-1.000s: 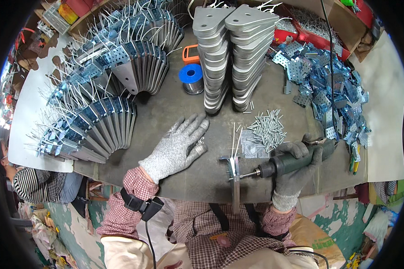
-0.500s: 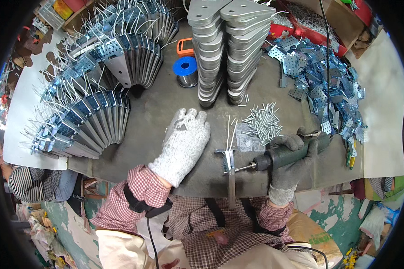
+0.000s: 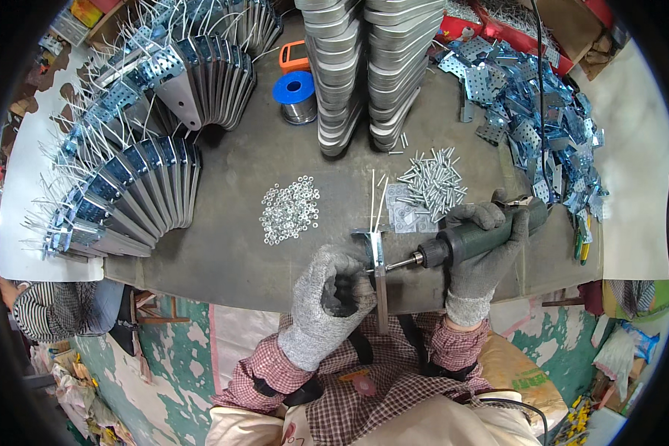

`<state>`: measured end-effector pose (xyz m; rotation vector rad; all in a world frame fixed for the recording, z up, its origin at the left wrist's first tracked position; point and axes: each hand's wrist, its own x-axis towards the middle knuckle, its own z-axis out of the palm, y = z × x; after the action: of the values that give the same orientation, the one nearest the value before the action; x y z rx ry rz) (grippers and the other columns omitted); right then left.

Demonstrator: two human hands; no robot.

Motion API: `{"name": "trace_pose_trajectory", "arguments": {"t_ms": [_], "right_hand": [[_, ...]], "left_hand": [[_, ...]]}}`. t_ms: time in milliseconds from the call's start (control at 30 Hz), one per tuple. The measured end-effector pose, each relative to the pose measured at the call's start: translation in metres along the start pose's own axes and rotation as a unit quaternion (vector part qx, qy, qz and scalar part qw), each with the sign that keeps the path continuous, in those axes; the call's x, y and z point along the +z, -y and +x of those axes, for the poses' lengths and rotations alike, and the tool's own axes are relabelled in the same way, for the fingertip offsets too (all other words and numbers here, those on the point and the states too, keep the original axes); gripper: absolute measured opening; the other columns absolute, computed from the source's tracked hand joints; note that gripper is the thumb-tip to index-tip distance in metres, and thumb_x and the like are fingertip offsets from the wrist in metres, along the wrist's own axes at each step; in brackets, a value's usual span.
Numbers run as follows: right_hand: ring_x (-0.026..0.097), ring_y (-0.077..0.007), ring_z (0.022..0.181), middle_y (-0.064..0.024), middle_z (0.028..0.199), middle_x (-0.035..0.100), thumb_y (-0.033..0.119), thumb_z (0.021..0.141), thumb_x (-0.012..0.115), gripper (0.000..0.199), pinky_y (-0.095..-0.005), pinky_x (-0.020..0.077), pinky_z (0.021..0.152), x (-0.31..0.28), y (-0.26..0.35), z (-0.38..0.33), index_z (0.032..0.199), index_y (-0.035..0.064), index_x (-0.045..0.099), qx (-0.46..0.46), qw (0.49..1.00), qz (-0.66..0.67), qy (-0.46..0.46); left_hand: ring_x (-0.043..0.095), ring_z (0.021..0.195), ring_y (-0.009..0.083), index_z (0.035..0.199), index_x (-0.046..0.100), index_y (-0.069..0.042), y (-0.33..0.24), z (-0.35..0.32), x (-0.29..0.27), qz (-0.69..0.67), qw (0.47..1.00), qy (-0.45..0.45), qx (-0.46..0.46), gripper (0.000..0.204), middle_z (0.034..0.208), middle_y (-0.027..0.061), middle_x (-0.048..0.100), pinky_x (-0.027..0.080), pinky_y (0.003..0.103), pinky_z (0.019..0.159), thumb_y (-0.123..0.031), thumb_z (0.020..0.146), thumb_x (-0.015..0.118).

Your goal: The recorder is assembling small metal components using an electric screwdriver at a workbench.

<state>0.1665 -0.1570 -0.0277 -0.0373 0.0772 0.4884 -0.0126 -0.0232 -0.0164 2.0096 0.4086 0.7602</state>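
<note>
In gloves, my right hand (image 3: 474, 286) grips a dark green power screwdriver (image 3: 477, 239) lying level. Its bit points left, meeting the side of a grey metal plate (image 3: 381, 301) that stands on edge at the table's near side. A blue perforated bracket (image 3: 363, 236) sits at the plate's far end, with white wires (image 3: 374, 201) rising from it. My left hand (image 3: 323, 305) is pinched at the plate's left face, opposite the bit; whatever the fingertips hold is too small to make out. Small nuts (image 3: 290, 210) lie beyond it, and screws (image 3: 432, 181) are heaped beyond the screwdriver.
Fanned rows of wired grey plates (image 3: 152, 189) fill the left side. Two tall stacks of grey plates (image 3: 401, 67) stand at the back, beside a blue solder spool (image 3: 294, 89) and an orange-framed device (image 3: 293, 56). Blue brackets (image 3: 528, 111) pile up right, with pliers (image 3: 584, 238) nearby.
My left hand has come back from over the nuts to the plate and curled into a pinch, uncovering the nut pile. The right hand still holds the screwdriver against the plate.
</note>
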Motion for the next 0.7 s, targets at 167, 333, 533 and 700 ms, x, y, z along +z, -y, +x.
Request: {"name": "trace_pose_trajectory", "arguments": {"t_ms": [167,333,533,700], "right_hand": [[0.055,-0.0141,0.076,0.002,0.078,0.052,0.034,0.1,0.066,0.027,-0.0418,0.0469,0.091,0.003,-0.002,0.0,0.109,0.0089,0.061,0.008,1.0,0.01,0.001],[0.055,-0.0137,0.076,0.0026,0.079,0.053,0.035,0.1,0.066,0.024,-0.0406,0.0473,0.091,0.001,-0.002,-0.001,0.1,0.0115,0.061,0.013,1.0,0.02,0.001],[0.054,-0.0137,0.076,0.0018,0.08,0.052,0.035,0.101,0.065,0.025,-0.0412,0.0478,0.092,0.001,-0.003,-0.001,0.104,0.0106,0.06,0.006,1.0,-0.001,0.001],[0.052,-0.0143,0.074,0.0011,0.079,0.05,0.034,0.101,0.065,0.028,-0.0404,0.0477,0.091,0.004,-0.005,-0.001,0.109,0.0087,0.057,-0.012,1.0,-0.007,-0.017]], "left_hand": [[0.066,0.072,0.0235,0.102,0.061,-0.004,0.01,-0.009,0.005,0.02,0.998,-0.007,0.055,0.032,0.094,0.0126,0.063,0.054,0.034,0.06,-0.004,0.076,0.081],[0.066,0.07,0.0282,0.102,0.062,-0.003,0.0,-0.002,0.008,0.04,0.996,0.0,0.074,0.028,0.098,0.0145,0.064,0.053,0.036,0.059,-0.005,0.078,0.077],[0.066,0.085,0.0354,0.103,0.061,-0.002,-0.002,-0.002,-0.001,0.083,0.993,0.06,0.056,0.029,0.101,0.0154,0.065,0.054,0.045,0.075,-0.009,0.078,0.074],[0.062,0.11,0.0402,0.106,0.064,-0.003,-0.006,0.009,-0.018,0.203,0.96,0.179,0.071,0.031,0.12,0.018,0.061,0.049,0.05,0.091,-0.013,0.078,0.073]]}}
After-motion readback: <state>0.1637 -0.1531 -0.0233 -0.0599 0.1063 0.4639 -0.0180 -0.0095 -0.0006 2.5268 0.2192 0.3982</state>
